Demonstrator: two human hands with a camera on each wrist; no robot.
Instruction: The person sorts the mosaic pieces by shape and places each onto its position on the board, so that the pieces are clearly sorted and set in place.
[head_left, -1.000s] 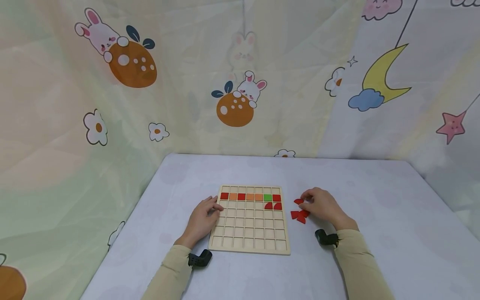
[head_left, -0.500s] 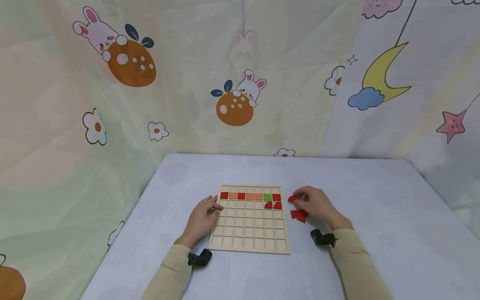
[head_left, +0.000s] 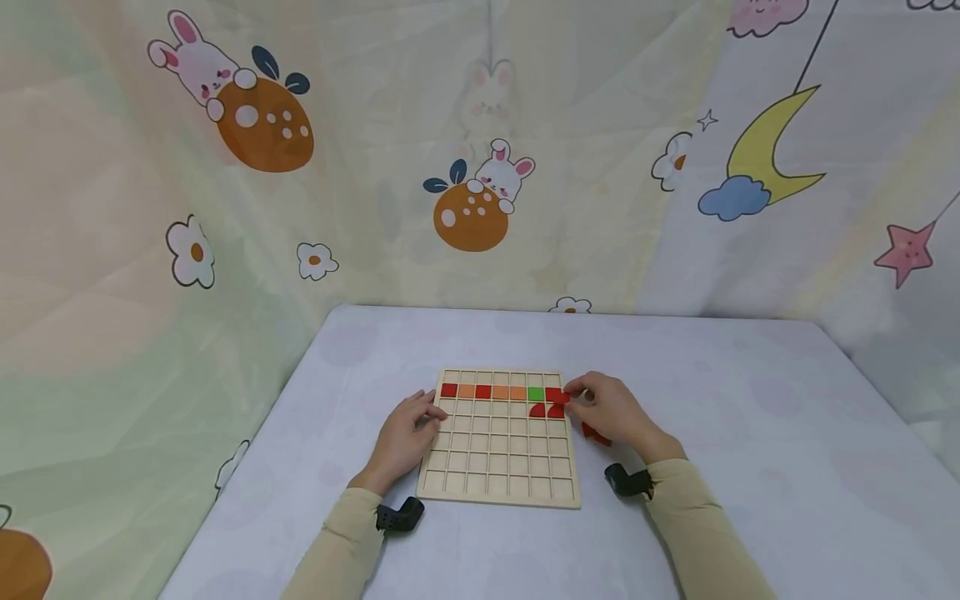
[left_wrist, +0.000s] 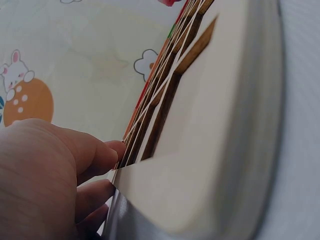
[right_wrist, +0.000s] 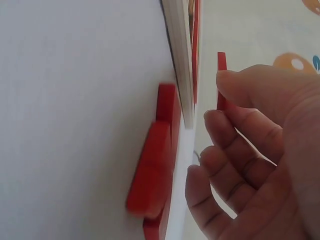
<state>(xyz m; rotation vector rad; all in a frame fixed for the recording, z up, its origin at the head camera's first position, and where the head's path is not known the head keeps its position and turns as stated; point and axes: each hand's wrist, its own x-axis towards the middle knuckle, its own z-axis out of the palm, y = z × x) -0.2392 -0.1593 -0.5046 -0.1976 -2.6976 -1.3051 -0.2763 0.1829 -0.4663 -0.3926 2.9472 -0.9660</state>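
Note:
A pale wooden grid board (head_left: 498,450) lies flat on the table. Coloured squares fill its second row from the back: red, orange, red, two orange, a green square (head_left: 536,393), then red. Below them, at the right end, sit two red pieces with a rounded corner (head_left: 537,410). My left hand (head_left: 403,440) rests with loosely bent fingers against the board's left edge. Between thumb and index finger my right hand (head_left: 613,415) pinches a thin red piece (right_wrist: 222,61), held over the board's right edge. Its shape is partly hidden by the fingers.
Several loose red pieces (head_left: 595,434) lie on the table right of the board, partly covered by the right hand; in the right wrist view they overlap one another. A white cloth covers the table (head_left: 720,392). Behind it hangs a printed curtain (head_left: 600,200) with cartoon figures.
My right hand has moved left with the red piece, from beside the loose pieces to the board's right edge. The left hand stays where it was.

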